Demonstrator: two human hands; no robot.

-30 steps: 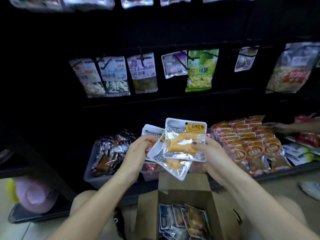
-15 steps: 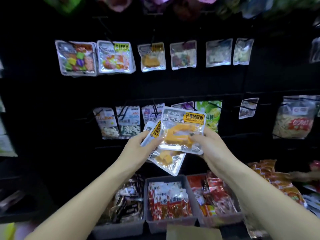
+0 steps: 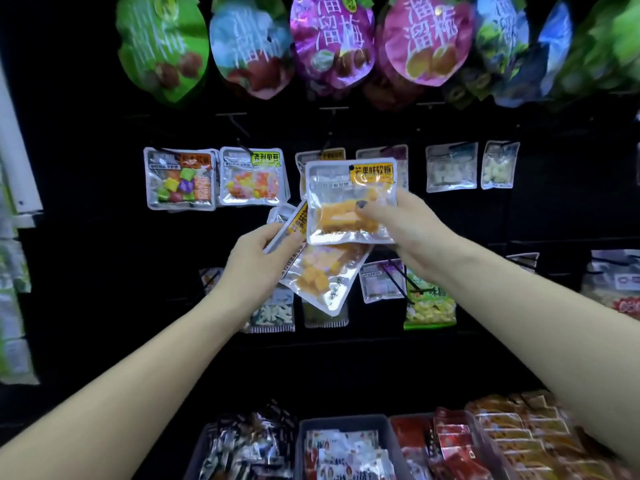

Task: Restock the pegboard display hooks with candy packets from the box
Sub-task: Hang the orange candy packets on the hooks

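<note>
My right hand (image 3: 408,233) pinches one clear packet of orange candy cubes (image 3: 346,202) with a yellow label, held upright in front of the black pegboard (image 3: 104,237). It covers most of a hanging packet with the same yellow label (image 3: 332,154) on the middle row. My left hand (image 3: 258,263) grips a fanned bunch of like orange candy packets (image 3: 318,278) just below and left of it. The box is out of view.
Large round bags (image 3: 332,43) hang along the top row. Small clear packets (image 3: 180,178) hang on the middle row, more on a lower row (image 3: 429,303). Grey bins of snack packs (image 3: 346,448) stand on the bottom shelf.
Both hands have risen with the packets from above the box to the middle hook row. The view has tilted up, so the box has left the frame and the top bags appeared.
</note>
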